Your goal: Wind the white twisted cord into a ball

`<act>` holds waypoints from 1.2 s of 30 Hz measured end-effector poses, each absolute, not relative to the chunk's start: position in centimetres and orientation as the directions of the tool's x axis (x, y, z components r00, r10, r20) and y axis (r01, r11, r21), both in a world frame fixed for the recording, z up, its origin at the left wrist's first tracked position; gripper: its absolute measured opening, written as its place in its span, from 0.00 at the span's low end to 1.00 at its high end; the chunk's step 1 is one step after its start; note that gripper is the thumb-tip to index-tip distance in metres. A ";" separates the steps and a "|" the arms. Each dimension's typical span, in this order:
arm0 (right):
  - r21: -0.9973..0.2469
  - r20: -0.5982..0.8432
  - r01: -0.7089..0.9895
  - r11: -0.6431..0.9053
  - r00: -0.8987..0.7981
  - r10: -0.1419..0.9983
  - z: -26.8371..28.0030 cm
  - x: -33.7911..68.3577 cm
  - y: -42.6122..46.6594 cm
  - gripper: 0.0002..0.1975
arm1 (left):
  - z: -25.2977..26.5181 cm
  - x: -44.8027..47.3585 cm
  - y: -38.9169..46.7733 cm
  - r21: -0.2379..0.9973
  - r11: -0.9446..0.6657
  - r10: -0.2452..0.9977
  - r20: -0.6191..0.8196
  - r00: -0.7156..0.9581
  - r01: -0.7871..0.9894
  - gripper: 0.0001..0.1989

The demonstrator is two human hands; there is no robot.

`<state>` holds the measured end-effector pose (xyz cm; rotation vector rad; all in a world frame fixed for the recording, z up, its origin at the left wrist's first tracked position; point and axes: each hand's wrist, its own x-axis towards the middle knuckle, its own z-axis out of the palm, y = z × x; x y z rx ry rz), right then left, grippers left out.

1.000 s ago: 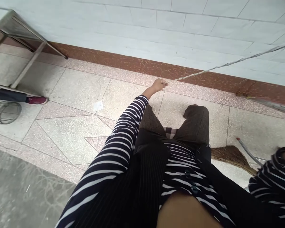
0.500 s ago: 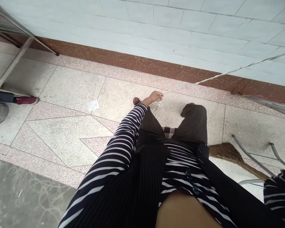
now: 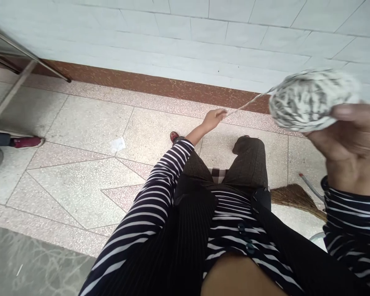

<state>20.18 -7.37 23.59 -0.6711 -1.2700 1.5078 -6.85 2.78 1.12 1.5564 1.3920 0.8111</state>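
Note:
My right hand [image 3: 354, 144] grips a ball of black-and-white yarn [image 3: 308, 100], raised at the right side of the head view and slightly blurred. From the ball a thin yarn strand [image 3: 249, 101] runs taut, down and left. Its other end meets my left hand [image 3: 214, 119], held out above the floor past my knees, the fingers pinched around it. Part of the left fingertips is too small to make out clearly. The right thumb lies on the ball's near side; the other fingers are mostly hidden beneath it.
A straw broom [image 3: 292, 197] lies to the right of my legs, near a metal stool leg [image 3: 311, 187]. White paper [image 3: 118, 144] rests on the terrazzo floor. At the left are a metal-framed table [image 3: 14, 90] and another person's red shoe [image 3: 27, 142]. A tiled wall [image 3: 179, 45] stands ahead.
My right hand has come into view at the right with the yarn ball. My left hand has shifted slightly right and up, still on the strand. Loose strands below it no longer show.

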 end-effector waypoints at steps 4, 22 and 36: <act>-0.953 -0.140 -0.221 -0.209 -0.290 0.947 20.0 19.0 -5.0 0.37 | 6.1 -3.6 -0.8 0.984 -0.056 0.980 0.022 0.199 0.167 0.19; -0.802 -0.361 -0.358 -0.478 -0.346 0.866 15.6 18.7 -8.1 0.35 | 5.1 -6.1 -1.8 0.906 -0.189 0.981 0.154 0.120 0.380 0.14; -0.926 -0.239 -0.217 -0.309 -0.298 0.924 16.8 19.9 -8.1 0.31 | 0.0 -5.9 -5.1 0.938 -0.074 0.947 -0.040 0.319 0.338 0.12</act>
